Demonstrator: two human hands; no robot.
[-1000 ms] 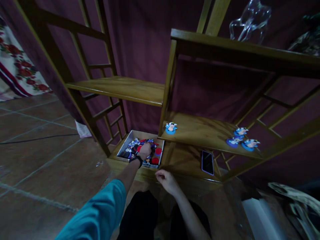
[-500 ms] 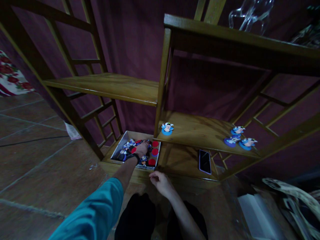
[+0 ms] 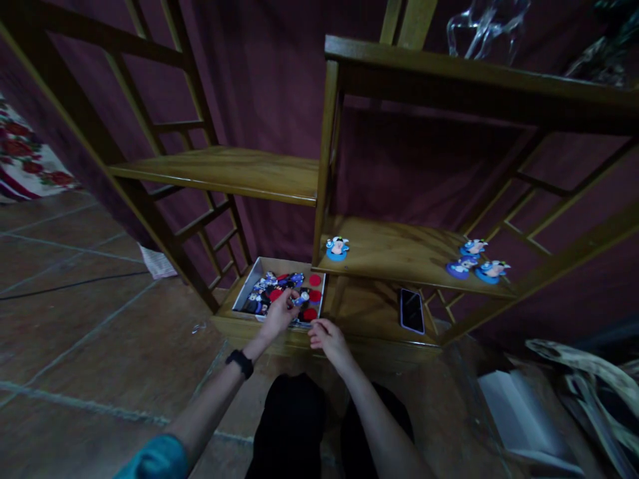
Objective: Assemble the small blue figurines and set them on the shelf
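Observation:
My left hand (image 3: 280,313) grips a small figurine (image 3: 301,299) with blue and white colours between thumb and fingers, just above the open box. The box (image 3: 254,273) stands on the low shelf and contains a jumble of figure pieces (image 3: 267,286) in white, dark blue and purple. Red discs (image 3: 315,297) lie along its right side, others among the pieces. Close to the box's front right corner is my right hand (image 3: 328,340), fingers loosely bent and slightly apart, with nothing visible in them.
On the middle shelf (image 3: 389,256) a figurine on a blue base (image 3: 337,249) stands at the left, and a group of figurines (image 3: 492,271) at the right. A phone (image 3: 411,311) lies on the bottom shelf. A white box (image 3: 519,416) rests on the floor at right.
My left hand has come up out of the box contents toward me, now with a figurine in its fingers. My right hand has shifted slightly right and up, nearer the box corner.

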